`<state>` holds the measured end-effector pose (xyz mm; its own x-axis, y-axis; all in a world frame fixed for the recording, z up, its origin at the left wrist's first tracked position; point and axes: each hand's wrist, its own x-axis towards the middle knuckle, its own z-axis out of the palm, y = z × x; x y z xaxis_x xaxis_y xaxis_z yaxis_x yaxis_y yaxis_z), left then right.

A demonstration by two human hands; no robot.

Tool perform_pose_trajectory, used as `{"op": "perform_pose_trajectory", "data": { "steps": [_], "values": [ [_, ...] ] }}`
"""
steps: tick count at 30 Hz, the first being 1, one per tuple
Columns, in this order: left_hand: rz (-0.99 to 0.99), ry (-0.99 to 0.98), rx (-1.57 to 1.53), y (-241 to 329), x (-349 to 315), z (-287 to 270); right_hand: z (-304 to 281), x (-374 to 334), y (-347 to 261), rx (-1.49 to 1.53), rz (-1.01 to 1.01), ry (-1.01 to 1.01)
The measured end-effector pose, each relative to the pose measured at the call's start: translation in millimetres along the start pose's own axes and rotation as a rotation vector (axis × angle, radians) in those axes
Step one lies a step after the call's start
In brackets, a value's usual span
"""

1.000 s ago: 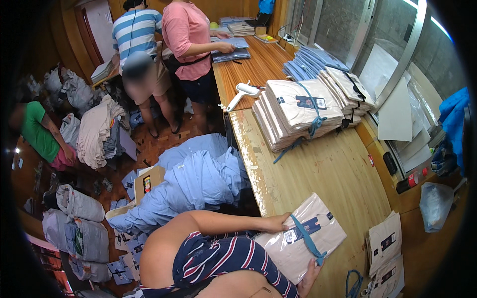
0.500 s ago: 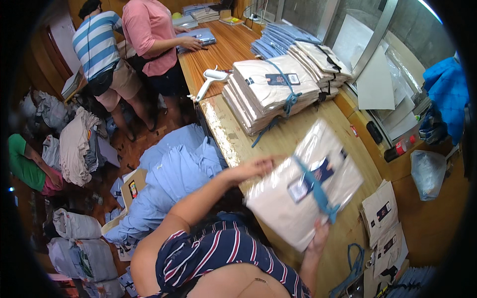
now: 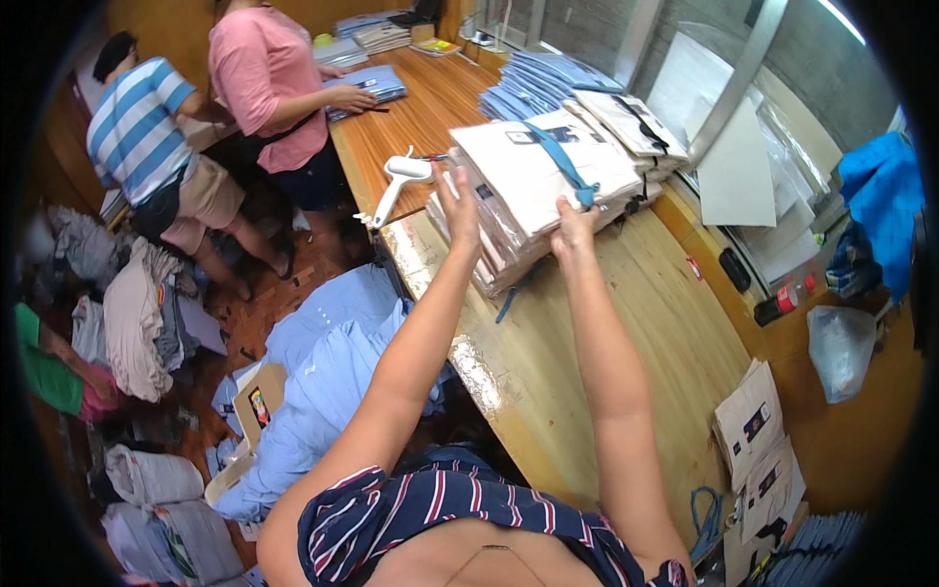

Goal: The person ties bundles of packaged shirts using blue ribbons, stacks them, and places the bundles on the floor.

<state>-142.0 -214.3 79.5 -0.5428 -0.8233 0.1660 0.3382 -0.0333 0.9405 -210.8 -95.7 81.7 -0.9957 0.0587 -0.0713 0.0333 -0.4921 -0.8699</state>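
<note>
A bundle of folded cream garments in clear plastic [image 3: 499, 161], tied with a blue cloth strip [image 3: 559, 155], lies on top of a stack of similar packs [image 3: 484, 245] on the table. My left hand [image 3: 460, 217] is at the bundle's left edge, fingers stretched upward and apart. At its near right corner, beside the strip's knot, my right hand [image 3: 574, 233] grips the edge with the thumb on top. Part of the right hand's fingers is hidden.
A white lint roller [image 3: 399, 181] lies left of the stack. Behind it are blue folded garments [image 3: 538, 83]. Blue cloth [image 3: 333, 342] is heaped beside the table [image 3: 548, 372]. Two people stand at the far left, one in pink [image 3: 259, 73] handling a blue pack. A bottle [image 3: 782, 298] lies at right.
The tied bundle has moved from close in front of me, up and away, onto the stack. Both arms now reach forward. The left hand's fingers have spread along its side.
</note>
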Motion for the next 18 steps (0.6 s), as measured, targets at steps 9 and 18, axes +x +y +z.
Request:
{"op": "perform_pose_trajectory", "data": {
  "steps": [9,18],
  "values": [
    [0.117,-0.144,-0.117,-89,94,18,-97,-60,-35,-0.123,0.086,-0.339],
    [0.253,0.071,0.220,-21,53,47,-417,-165,-122,-2.205,-0.284,0.714]
  ]
}}
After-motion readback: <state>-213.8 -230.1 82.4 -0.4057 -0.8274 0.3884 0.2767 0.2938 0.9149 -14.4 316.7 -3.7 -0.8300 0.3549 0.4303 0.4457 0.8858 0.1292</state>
